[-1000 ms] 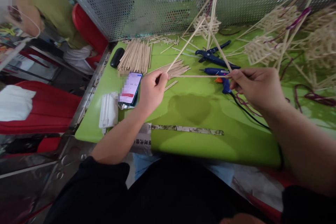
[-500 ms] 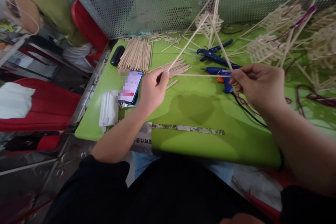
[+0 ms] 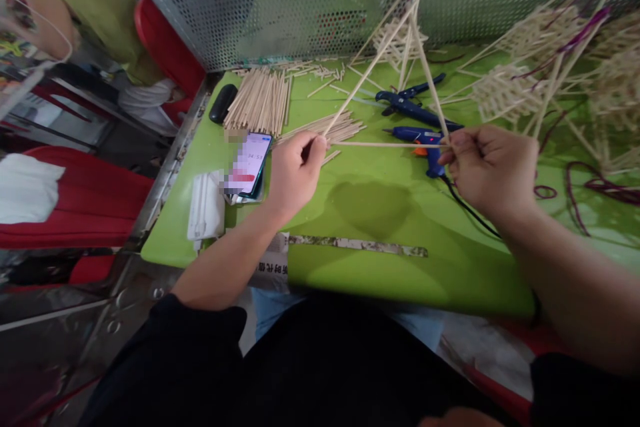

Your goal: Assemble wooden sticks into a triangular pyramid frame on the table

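A green table (image 3: 380, 267) is filling most of the view, and everything else is sitting on it or hanging over it. At the table's far edge a perforated metal screen (image 3: 280, 0) is standing upright. Along the table's right far side, finished stick lattices (image 3: 505, 90) with purple cords are lying in a heap. Over the table's middle a triangular stick frame (image 3: 385, 53) is being held upright, its apex tied with purple cord near the screen and its bottom stick running level just above the tabletop. The left hand (image 3: 293, 173) is pinching the frame's left corner between thumb and forefinger, the other fingers curling in. The right hand (image 3: 493, 170) is gripping the right corner, fingers pressed together around the sticks. Toward the table's far left a bundle of loose sticks (image 3: 260, 103) is lying, with a smaller pile (image 3: 333, 128) just behind the left hand. A blue glue gun (image 3: 423, 143) is lying on the table under the frame, touching the right hand's fingertips or just beside them. A phone (image 3: 249, 165) is lying near the table's left edge, beside the left hand.
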Available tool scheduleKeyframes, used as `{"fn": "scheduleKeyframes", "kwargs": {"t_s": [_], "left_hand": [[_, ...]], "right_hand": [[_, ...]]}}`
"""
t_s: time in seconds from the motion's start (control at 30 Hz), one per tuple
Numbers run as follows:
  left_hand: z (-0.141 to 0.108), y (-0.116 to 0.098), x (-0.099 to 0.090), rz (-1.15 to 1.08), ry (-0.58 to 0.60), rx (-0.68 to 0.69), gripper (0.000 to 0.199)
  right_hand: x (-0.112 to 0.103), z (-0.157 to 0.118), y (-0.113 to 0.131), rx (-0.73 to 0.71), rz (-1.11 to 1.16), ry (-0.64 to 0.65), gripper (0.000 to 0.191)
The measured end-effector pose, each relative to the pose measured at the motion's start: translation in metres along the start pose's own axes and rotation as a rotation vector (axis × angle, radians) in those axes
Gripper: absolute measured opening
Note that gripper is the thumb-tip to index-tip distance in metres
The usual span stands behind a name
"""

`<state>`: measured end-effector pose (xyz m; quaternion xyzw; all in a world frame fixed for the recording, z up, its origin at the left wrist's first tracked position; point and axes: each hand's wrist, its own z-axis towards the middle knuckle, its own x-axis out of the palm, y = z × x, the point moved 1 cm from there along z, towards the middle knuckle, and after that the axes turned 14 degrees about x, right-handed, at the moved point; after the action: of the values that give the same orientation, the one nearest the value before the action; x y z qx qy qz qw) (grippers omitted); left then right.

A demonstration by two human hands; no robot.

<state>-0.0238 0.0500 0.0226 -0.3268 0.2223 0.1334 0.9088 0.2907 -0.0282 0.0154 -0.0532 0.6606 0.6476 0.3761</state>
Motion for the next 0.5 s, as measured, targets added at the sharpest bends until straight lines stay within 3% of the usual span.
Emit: {"fn": "scheduleKeyframes", "kwargs": {"t_s": [0.3,0.5], "left_hand": [[-0.001,0.005,0.000,0.009,-0.009,-0.011,0.037],[-0.002,0.007,0.001,-0.052,-0.015,-0.055,0.039]], "right_hand": [[0.007,0.015,-0.009,-0.047,0.165,-0.188,0.015],[0.004,0.012,-0.011,-0.162,-0.001,-0.187,0.011]]}}
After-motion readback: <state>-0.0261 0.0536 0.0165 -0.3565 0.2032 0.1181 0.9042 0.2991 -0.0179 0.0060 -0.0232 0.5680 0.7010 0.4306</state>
